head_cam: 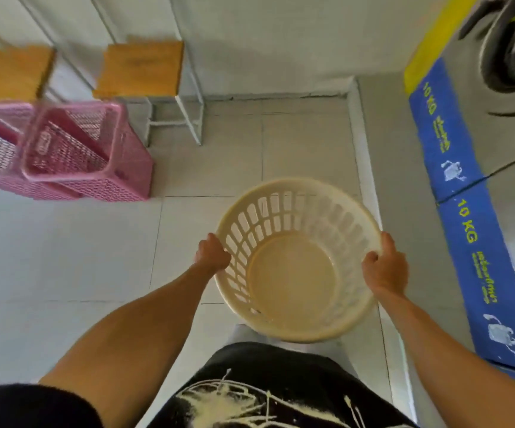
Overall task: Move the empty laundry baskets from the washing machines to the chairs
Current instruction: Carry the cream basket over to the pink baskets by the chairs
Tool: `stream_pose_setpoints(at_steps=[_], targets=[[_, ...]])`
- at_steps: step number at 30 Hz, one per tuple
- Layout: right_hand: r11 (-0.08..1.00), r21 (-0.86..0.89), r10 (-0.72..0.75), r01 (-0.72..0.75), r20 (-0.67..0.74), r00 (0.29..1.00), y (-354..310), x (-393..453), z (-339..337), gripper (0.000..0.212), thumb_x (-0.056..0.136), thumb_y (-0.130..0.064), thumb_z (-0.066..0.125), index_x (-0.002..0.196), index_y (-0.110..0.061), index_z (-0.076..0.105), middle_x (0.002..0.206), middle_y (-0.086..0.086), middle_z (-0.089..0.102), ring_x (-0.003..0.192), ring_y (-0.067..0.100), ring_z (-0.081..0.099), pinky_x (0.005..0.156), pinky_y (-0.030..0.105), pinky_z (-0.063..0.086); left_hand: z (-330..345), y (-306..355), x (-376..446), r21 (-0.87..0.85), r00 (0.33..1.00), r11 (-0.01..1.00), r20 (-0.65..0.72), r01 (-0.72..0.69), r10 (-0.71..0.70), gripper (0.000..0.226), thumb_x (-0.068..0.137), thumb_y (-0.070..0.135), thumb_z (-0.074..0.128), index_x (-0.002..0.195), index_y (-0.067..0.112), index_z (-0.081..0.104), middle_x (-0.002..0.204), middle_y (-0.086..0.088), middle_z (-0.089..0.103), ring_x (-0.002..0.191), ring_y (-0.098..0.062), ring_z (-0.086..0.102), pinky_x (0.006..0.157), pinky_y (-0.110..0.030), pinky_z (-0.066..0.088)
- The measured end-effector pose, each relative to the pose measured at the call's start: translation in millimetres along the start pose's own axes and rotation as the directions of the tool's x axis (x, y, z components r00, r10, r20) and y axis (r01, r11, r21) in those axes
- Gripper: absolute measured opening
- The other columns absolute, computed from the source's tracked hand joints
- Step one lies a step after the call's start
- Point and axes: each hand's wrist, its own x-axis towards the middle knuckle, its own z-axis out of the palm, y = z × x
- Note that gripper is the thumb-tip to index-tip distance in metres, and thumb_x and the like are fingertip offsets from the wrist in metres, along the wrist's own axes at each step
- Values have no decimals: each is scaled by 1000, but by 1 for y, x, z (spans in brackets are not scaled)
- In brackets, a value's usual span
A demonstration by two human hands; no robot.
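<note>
An empty round cream laundry basket (293, 273) hangs above the tiled floor in front of me. My left hand (212, 254) grips its left rim and my right hand (384, 267) grips its right rim. Washing machines (497, 156) with blue "10 KG" panels line the right side. Two wooden-seated chairs stand against the far wall, one at the centre-left (140, 69) and one at the far left (9, 72). Both seats are bare.
Two pink rectangular mesh baskets (86, 156) sit on the floor at the left, in front of the chairs, one tilted inside or against the other. A raised grey kerb (362, 168) runs along the foot of the machines. Open tiled floor lies between me and the chairs.
</note>
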Motion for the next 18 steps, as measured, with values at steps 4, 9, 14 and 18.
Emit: stream_pose_setpoints(at_steps=[4, 9, 14, 18], targets=[[983, -33, -176, 182, 142, 974, -81, 10, 25, 42, 95, -15, 49, 137, -18, 48, 106, 18, 66, 83, 34, 58, 68, 35, 43, -62, -37, 21, -158, 989, 982, -93, 103, -119, 50, 84, 14, 64, 129, 4, 43, 121, -18, 57, 105, -36, 59, 90, -48, 56], [948, -46, -298, 315, 219, 929, -168, 27, 56, 34, 94, -22, 47, 128, -25, 47, 101, 10, 66, 80, 30, 62, 70, 40, 56, -116, -68, 44, -330, 963, 923, -109, 199, -246, 49, 87, 9, 62, 131, 7, 39, 121, -17, 51, 102, -36, 59, 72, -48, 59], [915, -93, -357, 393, 270, 894, -242, 54, 91, 36, 95, -23, 45, 131, -26, 43, 104, 11, 63, 85, 33, 64, 76, 46, 59, -155, -83, 81, -405, 941, 877, -101, 256, -322, 44, 88, 7, 60, 128, 8, 41, 113, -16, 49, 94, -35, 61, 58, -45, 58], [897, -108, -378, 429, 317, 870, -294, 85, 123, 38, 95, -22, 46, 133, -23, 45, 105, 12, 63, 88, 33, 62, 73, 41, 56, -182, -85, 125, -428, 923, 855, -106, 293, -370, 44, 85, 7, 62, 125, 6, 44, 112, -16, 54, 93, -36, 65, 68, -52, 61]])
